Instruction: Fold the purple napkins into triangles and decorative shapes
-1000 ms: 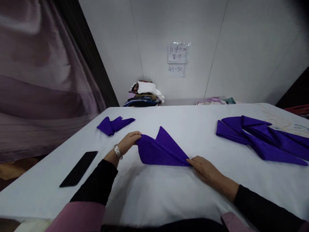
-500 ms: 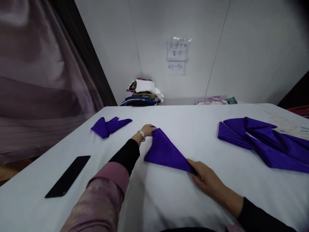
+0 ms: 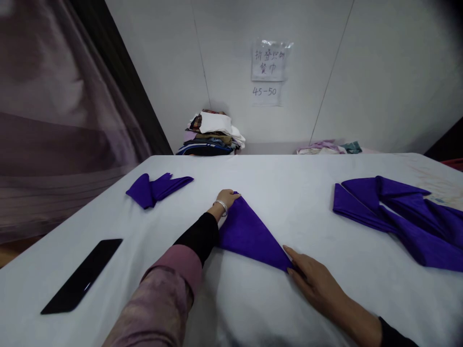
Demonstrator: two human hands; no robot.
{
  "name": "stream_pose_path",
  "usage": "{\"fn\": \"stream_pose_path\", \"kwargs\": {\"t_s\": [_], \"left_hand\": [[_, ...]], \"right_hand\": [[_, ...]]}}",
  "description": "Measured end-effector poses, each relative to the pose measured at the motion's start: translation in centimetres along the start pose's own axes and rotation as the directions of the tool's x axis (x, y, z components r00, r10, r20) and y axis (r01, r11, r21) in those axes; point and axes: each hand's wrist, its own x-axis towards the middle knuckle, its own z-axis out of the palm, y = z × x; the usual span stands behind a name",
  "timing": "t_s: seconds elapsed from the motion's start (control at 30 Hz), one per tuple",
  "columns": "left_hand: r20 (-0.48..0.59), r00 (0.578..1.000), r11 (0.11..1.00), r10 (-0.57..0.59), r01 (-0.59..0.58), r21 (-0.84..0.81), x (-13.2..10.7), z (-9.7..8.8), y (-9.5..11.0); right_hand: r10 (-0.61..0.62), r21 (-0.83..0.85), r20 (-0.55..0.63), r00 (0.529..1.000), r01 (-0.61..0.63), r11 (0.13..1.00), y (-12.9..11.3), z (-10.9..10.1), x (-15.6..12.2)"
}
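Observation:
A purple napkin (image 3: 249, 236), folded to a triangle, lies flat on the white-covered table in front of me. My left hand (image 3: 226, 197) is closed on its far top corner, thumb and fingers pinched together; my forearm hides part of its left edge. At the right-hand corner is my right hand (image 3: 311, 274), with thumb and forefinger on either side of the tip and touching it. The rest of those fingers are partly hidden beneath the hand.
A crumpled or folded purple cloth (image 3: 157, 189) lies at the left, above a black flat slab (image 3: 83, 277). More purple cloths (image 3: 394, 207) spread over the right side. Clothes piles (image 3: 213, 132) stand behind the table by the wall, under a paper sign (image 3: 268, 65).
My view has shifted slightly. My left hand stays on the top corner, its forearm now covering more of the napkin's left side. My right hand's fingers have slid outward to the corner's tip.

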Motion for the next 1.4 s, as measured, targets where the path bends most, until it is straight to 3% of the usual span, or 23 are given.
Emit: {"fn": "stream_pose_path", "kwargs": {"t_s": [0.3, 0.63, 0.87, 1.03, 1.17, 1.3, 1.4], "left_hand": [[0.010, 0.996, 0.994, 0.088, -0.088, 0.070, 0.3, 0.4, 0.5], [0.084, 0.989, 0.970, 0.125, -0.140, 0.197, 1.9, 0.6, 0.4], [0.120, 0.982, 0.951, 0.146, -0.173, 0.258, 2.3, 0.5, 0.8], [0.080, 0.989, 0.952, 0.123, -0.141, 0.273, 0.1, -0.8, 0.2], [0.067, 0.994, 0.964, 0.086, -0.100, 0.246, -3.5, -1.8, -1.3], [0.071, 0.994, 0.979, 0.080, -0.092, 0.181, -7.4, -1.9, -2.8], [0.071, 0.994, 0.983, 0.084, -0.094, 0.160, -9.4, -1.7, -3.2]], "right_hand": [[-0.001, -0.044, 0.011, 1.000, 0.001, 0.999, -0.1, 0.0, 0.0], [0.120, -0.090, 0.072, 0.990, -0.113, 0.989, 0.3, 0.1, -0.4], [0.238, -0.065, 0.182, 0.954, -0.230, 0.971, -0.9, -1.4, 0.7], [0.321, -0.164, 0.263, 0.910, -0.285, 0.944, 0.7, -4.0, 1.9], [0.415, -0.428, 0.242, 0.877, -0.288, 0.857, 4.2, -7.3, 4.5], [0.371, -0.591, 0.108, 0.922, -0.240, 0.770, 7.2, -9.4, 7.2], [0.243, -0.592, 0.012, 0.970, -0.189, 0.784, 6.9, -8.9, 8.3]]}}
